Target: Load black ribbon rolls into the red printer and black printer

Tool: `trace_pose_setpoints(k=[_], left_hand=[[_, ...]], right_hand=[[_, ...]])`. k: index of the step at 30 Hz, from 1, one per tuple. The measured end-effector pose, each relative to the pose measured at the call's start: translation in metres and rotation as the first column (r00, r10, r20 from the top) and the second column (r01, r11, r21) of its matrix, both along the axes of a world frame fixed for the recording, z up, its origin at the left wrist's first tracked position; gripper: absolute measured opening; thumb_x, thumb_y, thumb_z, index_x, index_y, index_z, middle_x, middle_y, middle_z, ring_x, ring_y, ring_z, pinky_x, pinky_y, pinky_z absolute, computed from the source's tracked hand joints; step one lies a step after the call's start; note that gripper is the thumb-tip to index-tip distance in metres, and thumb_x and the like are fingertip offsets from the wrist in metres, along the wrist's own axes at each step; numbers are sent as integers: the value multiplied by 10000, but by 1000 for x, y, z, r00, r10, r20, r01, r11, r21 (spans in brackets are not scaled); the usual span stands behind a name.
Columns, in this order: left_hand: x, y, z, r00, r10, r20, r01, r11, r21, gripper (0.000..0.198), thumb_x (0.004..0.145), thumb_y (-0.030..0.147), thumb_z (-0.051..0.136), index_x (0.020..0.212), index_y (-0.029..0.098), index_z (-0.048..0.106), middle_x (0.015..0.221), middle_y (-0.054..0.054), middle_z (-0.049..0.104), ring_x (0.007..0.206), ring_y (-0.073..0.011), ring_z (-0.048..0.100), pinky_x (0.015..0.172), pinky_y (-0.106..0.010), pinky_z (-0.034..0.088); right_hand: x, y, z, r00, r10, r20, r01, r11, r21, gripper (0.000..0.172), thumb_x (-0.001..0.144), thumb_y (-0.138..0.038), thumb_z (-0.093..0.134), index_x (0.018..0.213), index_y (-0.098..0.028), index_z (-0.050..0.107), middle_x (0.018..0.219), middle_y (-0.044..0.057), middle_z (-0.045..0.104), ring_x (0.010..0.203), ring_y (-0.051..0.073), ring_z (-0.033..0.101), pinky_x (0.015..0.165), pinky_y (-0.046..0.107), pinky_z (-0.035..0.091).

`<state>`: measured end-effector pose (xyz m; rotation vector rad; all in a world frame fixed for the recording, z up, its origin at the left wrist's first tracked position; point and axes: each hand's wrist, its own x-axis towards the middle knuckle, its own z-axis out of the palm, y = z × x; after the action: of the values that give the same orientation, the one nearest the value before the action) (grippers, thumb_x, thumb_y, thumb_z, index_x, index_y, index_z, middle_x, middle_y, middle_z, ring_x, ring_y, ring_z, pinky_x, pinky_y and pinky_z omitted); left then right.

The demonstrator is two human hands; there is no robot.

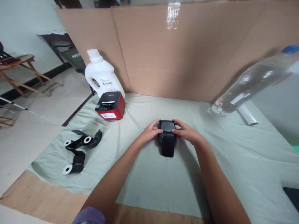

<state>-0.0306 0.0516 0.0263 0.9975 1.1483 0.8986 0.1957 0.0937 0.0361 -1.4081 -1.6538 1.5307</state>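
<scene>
A small black printer (167, 126) sits on the green cloth in front of me, with a grey panel on top. From its front hangs a wide black paper strip (167, 144). My left hand (151, 131) grips the printer's left side, thumb near the front edge and fingers toward the back corner. On the opposite side my right hand (187, 130) holds it the same way, thumb at the front and index finger at the rear corner. The printer's underside and most of its sides are hidden.
Black paper rolls (78, 161) with white cores lie unwound at left. Behind them stand a red-and-black receipt printer (112, 105) and a white detergent jug (102, 73). A cardboard panel (163, 56) closes the back. At right, a large clear bottle (249, 84) leans beside a grey tube (248, 115).
</scene>
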Motion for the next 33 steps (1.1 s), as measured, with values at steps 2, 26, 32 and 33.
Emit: trace_pose_setpoints(k=[2,26,32,33], left_hand=[[1,-1,2,1000,15,10,-15,999,-30,834,769,204,698,1561,206,437,613,76,417,509,-86,352,497,-228,229],[3,-1,4,999,19,-43,-20,999,-30,770,803,238,742,1525,171,484,535,86,425,436,-76,324,465,-220,219],[-3,-5,-4,989,19,-145,-16,1000,17,794,816,408,801,1523,195,509,551,69,443,441,-86,352,463,-220,200],[-4,-4,-4,985,2,-172,0,1000,14,808,833,434,787,1545,208,479,557,70,439,435,-85,349,457,-216,181]], right_hand=[[-2,0,-4,999,-26,-28,26,1000,10,631,753,-227,702,1378,-230,610,1424,147,622,536,103,580,451,277,479],[-14,-7,-9,992,-122,30,118,987,112,591,795,-260,673,1380,-197,625,1281,141,702,551,110,574,484,264,495],[-19,-27,-9,972,-160,170,113,961,254,458,903,-281,535,1329,-143,632,1247,177,706,783,208,680,679,345,563],[-17,-34,-9,967,-167,193,106,951,292,435,897,-254,526,1303,-152,647,1240,170,710,882,234,690,773,376,564]])
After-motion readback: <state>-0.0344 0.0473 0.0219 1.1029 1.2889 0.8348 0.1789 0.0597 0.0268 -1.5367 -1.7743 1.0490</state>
